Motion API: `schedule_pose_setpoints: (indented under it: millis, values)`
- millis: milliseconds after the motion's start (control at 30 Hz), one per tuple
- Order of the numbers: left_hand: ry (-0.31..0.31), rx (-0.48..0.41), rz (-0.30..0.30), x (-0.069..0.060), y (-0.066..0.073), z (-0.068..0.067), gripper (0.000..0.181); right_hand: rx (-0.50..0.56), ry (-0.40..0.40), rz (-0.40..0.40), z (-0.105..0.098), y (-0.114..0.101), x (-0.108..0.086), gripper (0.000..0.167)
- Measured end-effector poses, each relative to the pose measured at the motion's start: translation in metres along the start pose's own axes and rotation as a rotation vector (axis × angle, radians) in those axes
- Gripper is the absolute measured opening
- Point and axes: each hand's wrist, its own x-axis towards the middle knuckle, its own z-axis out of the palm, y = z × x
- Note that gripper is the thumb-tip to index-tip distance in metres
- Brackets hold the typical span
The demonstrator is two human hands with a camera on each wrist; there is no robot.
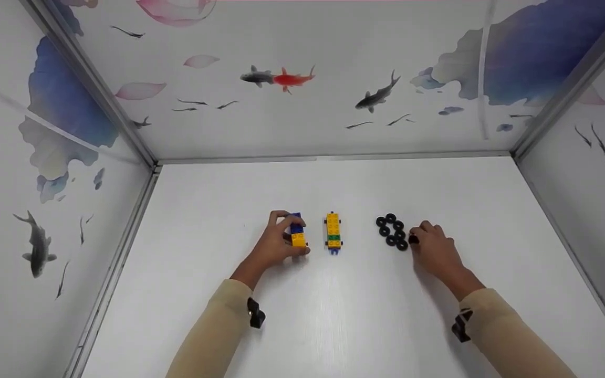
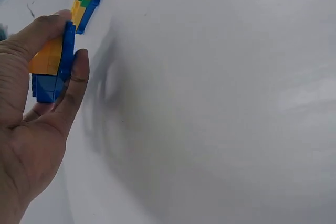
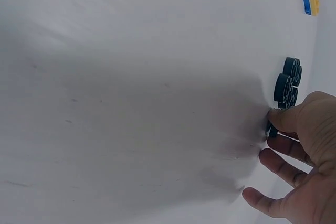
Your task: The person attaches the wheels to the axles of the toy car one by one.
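My hands are full
Left hand (image 1: 276, 241) gripping blue-and-yellow plastic-brick build (image 1: 298, 240), left of yellow-and-green plastic-brick strip (image 1: 333, 227); right hand (image 1: 437, 252) pinching round black wheel (image 1: 413, 239), right of strip.

We record a left sleeve (image 1: 208, 336) and a right sleeve (image 1: 512, 336) of the same plain beige cloth, both long and reaching the wrist, where the bare left hand (image 1: 276, 241) and bare right hand (image 1: 436, 252) emerge. Near the end of the left sleeve we note a small black left wrist unit (image 1: 256, 315), blocky in outline. The right wrist unit (image 1: 459, 331) is likewise black, angular and broken by a lighter patch (its finer detail is too small for us to make out). We observe creases across the right hand's fingers (image 3: 284, 169).
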Motion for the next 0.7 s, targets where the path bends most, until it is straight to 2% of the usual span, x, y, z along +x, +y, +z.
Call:
schedule_pose_setpoints:
  millis: [167, 333, 500, 700]
  values:
    - [0.004, -0.146, -0.029, -0.0002, -0.0006, 0.0006, 0.052, 0.03, -0.001, 0.016, -0.0005, 0.0016, -0.0015, 0.031]
    - [0.008, -0.228, -0.029, -0.0023, -0.0004, 0.0011, 0.044, 0.052, 0.019, 0.018, -0.0017, 0.0035, -0.0033, 0.029]
    - [-0.002, -0.273, -0.014, -0.0058, -0.0038, 0.0019, 0.045, 0.054, 0.04, 0.013, -0.0032, 0.0053, -0.005, 0.027]
    - [-0.002, -0.299, -0.038, -0.0088, -0.0059, 0.0061, 0.051, 0.078, 0.038, 0.025, -0.0065, 0.0048, -0.0022, 0.029]
